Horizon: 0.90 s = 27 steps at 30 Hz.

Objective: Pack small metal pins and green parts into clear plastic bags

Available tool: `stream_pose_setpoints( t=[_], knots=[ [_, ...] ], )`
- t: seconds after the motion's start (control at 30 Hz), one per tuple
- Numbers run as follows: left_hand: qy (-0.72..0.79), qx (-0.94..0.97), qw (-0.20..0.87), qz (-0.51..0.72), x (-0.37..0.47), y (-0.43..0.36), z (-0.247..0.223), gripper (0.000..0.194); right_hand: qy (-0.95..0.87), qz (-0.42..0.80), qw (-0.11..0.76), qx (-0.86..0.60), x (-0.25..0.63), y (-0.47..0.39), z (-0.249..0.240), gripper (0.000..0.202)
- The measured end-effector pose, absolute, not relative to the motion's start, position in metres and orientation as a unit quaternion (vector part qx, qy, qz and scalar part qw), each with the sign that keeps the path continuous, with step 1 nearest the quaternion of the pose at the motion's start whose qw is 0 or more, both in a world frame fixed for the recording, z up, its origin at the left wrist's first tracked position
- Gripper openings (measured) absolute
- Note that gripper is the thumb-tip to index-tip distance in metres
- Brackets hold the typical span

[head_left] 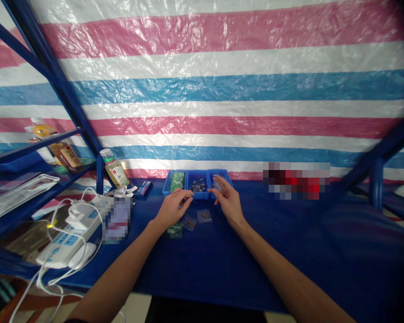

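Note:
Three blue bins stand side by side at the back of the blue table. Green packets fill the left bin, screws lie in the middle one, and the right bin holds clear plastic. My left hand is in front of the left bin, its fingers bent and close together; whether they pinch anything is too small to tell. At the right bin's front is my right hand, fingers spread, with nothing visible in it. Between and below the hands lie small clear bags with screws, and green packets.
A white power strip with tangled cables lies at the left, beside a blurred-out item. Behind it stand a jar and a small blue box. Blue frame posts rise on both sides. Another pixelated object lies at the back right.

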State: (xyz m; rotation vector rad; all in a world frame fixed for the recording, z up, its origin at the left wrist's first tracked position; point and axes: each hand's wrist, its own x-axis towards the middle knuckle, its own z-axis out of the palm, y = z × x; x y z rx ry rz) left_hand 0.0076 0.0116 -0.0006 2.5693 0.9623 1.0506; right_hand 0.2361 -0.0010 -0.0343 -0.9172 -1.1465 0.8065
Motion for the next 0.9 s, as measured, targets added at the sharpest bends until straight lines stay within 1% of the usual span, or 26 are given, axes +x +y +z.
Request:
stream_pose_setpoints(
  t=[0.07,0.27,0.37,0.47,0.6,0.67,0.73,0.9],
  knots=[
    [0.328,0.869,0.098,0.357,0.008,0.012,-0.001,0.021,-0.512,0.377,0.654,-0.409,0.235,0.0,-0.037,0.054],
    [0.337,0.871,0.091,0.344,0.007,0.011,0.001,0.024,-0.529,0.387,0.625,-0.423,0.229,-0.003,-0.038,0.029],
    [0.383,0.869,0.084,0.302,0.005,0.015,-0.001,0.026,-0.563,0.38,0.594,-0.432,0.228,-0.005,-0.041,0.021],
    [0.433,0.867,0.065,0.238,0.001,0.021,-0.003,0.025,-0.625,0.332,0.539,-0.457,0.226,-0.006,-0.047,0.014],
    [0.448,0.874,0.052,0.18,-0.003,0.024,-0.003,0.023,-0.725,0.208,0.448,-0.48,0.223,-0.009,-0.054,0.012],
    [0.448,0.878,0.048,0.162,-0.003,0.023,-0.001,0.023,-0.757,0.168,0.412,-0.478,0.221,-0.01,-0.054,0.013],
    [0.451,0.879,0.045,0.149,-0.003,0.022,0.0,0.024,-0.775,0.148,0.388,-0.476,0.22,-0.012,-0.054,0.014],
    [0.462,0.877,0.047,0.124,0.001,0.02,-0.003,0.025,-0.791,0.131,0.359,-0.478,0.219,-0.014,-0.052,0.013]
  ],
)
